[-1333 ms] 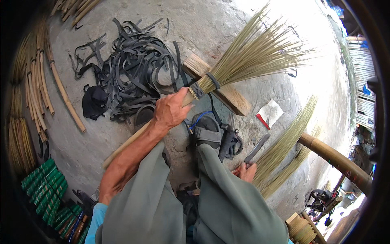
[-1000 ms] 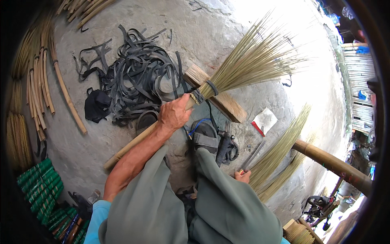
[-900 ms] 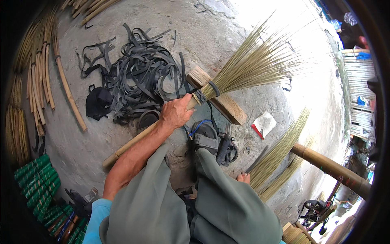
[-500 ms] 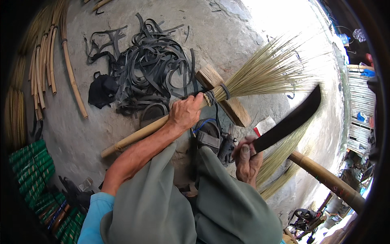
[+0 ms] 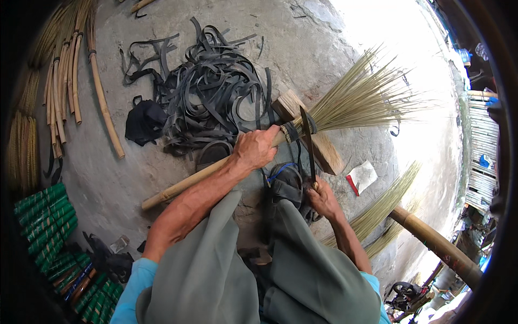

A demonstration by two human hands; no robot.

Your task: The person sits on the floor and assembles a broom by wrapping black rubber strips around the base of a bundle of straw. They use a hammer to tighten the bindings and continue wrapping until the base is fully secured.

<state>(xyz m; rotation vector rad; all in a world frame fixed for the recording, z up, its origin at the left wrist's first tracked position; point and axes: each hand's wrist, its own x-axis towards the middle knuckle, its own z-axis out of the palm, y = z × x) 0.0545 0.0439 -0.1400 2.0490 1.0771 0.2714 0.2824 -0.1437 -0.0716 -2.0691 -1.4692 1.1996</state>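
Note:
My left hand is closed around the bamboo handle of a stick broom, just below the black band that binds its pale bristles. The bristles fan out to the upper right, and the broom lies across a wooden block. My right hand grips a machete by its handle, which the fingers mostly cover. Its dark blade stands nearly edge-on, crossing the broom at the bound base of the bristles. Whether the edge has gone into the bristles I cannot tell.
Tangled black rubber strips and a black cloth lie beyond my left hand. Bamboo-handled brooms rest at far left, green-wrapped bundles near left. Loose bristles and a thick bamboo pole are at right.
The machete has swung left from over the right side of the bristles to the broom's bound base, and my right hand moved with it. My left hand keeps its hold on the handle.

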